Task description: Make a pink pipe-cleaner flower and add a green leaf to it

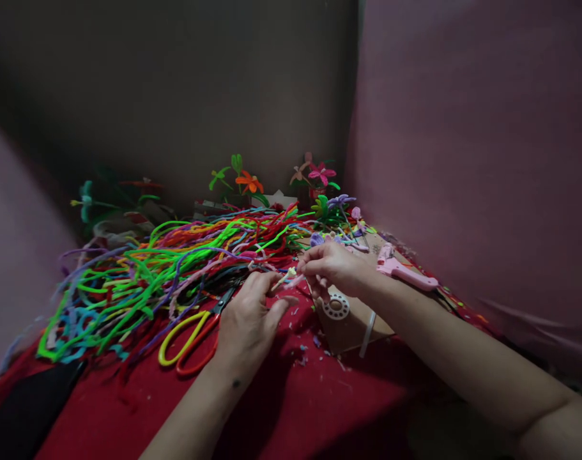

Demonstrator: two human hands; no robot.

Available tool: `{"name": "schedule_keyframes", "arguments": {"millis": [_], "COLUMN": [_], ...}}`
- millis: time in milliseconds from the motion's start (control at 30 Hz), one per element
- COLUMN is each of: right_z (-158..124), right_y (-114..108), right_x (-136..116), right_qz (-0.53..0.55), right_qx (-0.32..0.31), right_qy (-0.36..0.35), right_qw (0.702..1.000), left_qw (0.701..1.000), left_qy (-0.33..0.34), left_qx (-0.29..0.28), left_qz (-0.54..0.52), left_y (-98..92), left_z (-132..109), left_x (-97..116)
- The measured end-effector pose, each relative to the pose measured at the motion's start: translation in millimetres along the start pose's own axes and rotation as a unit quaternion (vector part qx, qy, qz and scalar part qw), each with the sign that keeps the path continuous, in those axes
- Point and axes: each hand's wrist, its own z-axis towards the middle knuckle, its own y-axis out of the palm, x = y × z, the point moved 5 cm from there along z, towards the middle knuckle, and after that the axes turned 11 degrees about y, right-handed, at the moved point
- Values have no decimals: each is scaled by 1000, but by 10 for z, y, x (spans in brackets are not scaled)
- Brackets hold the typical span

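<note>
My left hand (250, 319) lies over the red cloth (291, 402), fingers bent and pinching one end of a small pale pipe-cleaner piece (285, 276). My right hand (331, 268) pinches the other end of that piece with closed fingertips, just above a brown cardboard sheet (352, 322). A big tangle of coloured pipe cleaners (166, 268) spreads to the left of both hands. Scissors with yellow and orange handles (192, 338) rest right beside my left hand.
A pink glue gun (405, 271) lies on the cardboard to the right of my right hand. A white perforated disc (336, 305) sits under that hand. Finished pipe-cleaner flowers (250, 182) stand at the back against the dark wall. A pink wall (463, 160) closes the right side.
</note>
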Motion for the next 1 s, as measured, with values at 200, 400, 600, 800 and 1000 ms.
{"name": "schedule_keyframes", "arguments": {"millis": [200, 400, 600, 800, 1000], "right_z": [-13, -64, -57, -409, -925], "right_y": [-6, 28, 67, -253, -1094], "right_x": [77, 143, 298, 248, 416], "right_qz": [83, 98, 147, -15, -565], "right_qx": [-77, -117, -116, 48, 437], "right_qy": [31, 41, 91, -70, -1], "right_qw": [993, 987, 978, 996, 700], "left_qw": [993, 960, 947, 939, 921], "left_qy": [-61, -174, -186, -184, -247], "left_qx": [6, -47, -124, -109, -32], "left_qz": [-104, -216, -229, -268, -298], "left_y": [3, 33, 97, -15, -105], "left_z": [32, 47, -3, -3, -12], "left_x": [-51, 0, 7, -1, -53]}}
